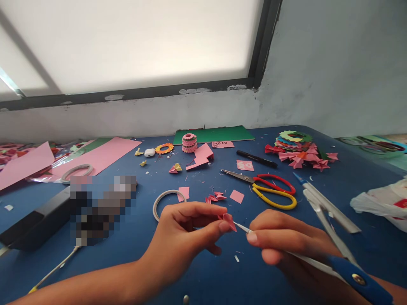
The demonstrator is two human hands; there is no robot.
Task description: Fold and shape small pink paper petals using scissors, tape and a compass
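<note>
Lower centre: our left hand (182,237) pinches folded paper (230,223), our right hand (282,239) a pointed tool (242,227). Let's press lightly!

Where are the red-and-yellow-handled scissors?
Head view, right of centre: the red-and-yellow-handled scissors lie on the blue table between the black pen and the right hand.

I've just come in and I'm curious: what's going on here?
A person's left hand pinches a small folded pink paper, and the right hand holds a slender metal tool, its tip at the paper. Whether the tip goes inside is hard to tell. Red-and-yellow-handled scissors and a pink square lie on the blue table beyond the hands.
</note>
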